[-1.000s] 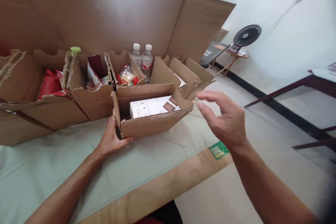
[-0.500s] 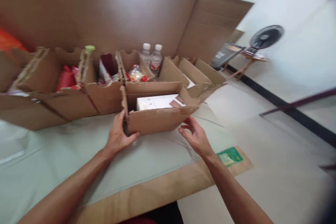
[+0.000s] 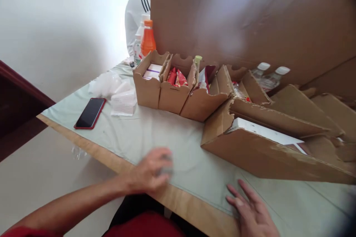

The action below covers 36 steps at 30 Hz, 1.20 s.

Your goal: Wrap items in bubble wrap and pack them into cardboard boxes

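My left hand (image 3: 154, 170) is over the front edge of the table, its fingers curled and smeared by motion. Whether anything is between them I cannot make out. To the right, my right hand (image 3: 249, 207) holds nothing, its fingers spread over the cloth. Both are apart from the cardboard box (image 3: 250, 155) lying in front of the row, with a white carton (image 3: 258, 129) inside. Behind it stand several cardboard bins, one with white packs (image 3: 152, 71), another with red packets (image 3: 176, 77).
A phone in a red case (image 3: 90, 113) and crumpled clear plastic (image 3: 119, 96) lie at the left. An orange bottle (image 3: 148, 39) stands behind the bins, near a person in a white sleeve (image 3: 133, 11). A tall cardboard panel (image 3: 236, 18) rises at the back. Clear bottles (image 3: 274, 77) stand among the bins.
Both my hands have come off the cardboard box and moved back toward the table's front edge. The view has swung left, bringing in the phone and the orange bottle.
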Each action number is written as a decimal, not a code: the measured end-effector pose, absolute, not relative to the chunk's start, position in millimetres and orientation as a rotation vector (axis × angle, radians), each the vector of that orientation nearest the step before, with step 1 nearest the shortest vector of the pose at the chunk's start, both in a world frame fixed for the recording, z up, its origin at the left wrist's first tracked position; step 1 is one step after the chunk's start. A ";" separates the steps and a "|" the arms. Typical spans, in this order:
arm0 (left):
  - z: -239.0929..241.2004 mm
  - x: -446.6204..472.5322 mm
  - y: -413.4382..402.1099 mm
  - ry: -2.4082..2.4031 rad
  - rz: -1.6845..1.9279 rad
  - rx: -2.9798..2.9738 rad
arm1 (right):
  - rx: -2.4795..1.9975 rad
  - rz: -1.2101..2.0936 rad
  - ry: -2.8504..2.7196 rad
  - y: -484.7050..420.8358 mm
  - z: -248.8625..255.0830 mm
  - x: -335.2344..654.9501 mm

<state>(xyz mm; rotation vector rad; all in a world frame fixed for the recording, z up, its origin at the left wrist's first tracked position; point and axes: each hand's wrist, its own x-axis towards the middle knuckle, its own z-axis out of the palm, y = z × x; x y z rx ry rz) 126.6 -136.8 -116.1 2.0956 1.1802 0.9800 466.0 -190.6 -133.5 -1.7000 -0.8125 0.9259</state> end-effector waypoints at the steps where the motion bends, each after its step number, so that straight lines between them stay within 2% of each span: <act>1: -110.5 100.5 -130.5 1.475 1.130 1.946 | -1.691 0.928 -0.876 -192.4 -135.7 455.6; 5: -96.0 -3.6 -81.6 2.082 1.429 1.507 | -1.610 0.915 -1.096 -191.3 -138.2 429.1; 9: -94.5 -52.7 -39.2 2.304 1.401 1.216 | -1.605 0.943 -1.234 -184.9 -133.8 419.9; 14: -87.6 -6.3 -45.9 2.136 1.416 1.330 | -1.572 1.060 -1.436 -168.6 -118.9 391.7; 17: -91.0 53.6 -91.2 1.885 1.597 1.414 | -1.514 1.217 -1.503 -151.6 -111.1 362.7; 24: -122.6 161.1 -195.5 1.507 1.393 1.143 | -1.193 1.563 -1.307 -121.8 -115.7 328.6; 29: -132.5 176.3 -216.6 1.186 1.163 0.970 | -1.230 1.771 -1.271 -132.1 -107.3 350.3; 36: -141.6 147.0 -195.5 1.221 1.235 0.660 | -1.164 1.789 -1.368 -138.2 -89.3 387.5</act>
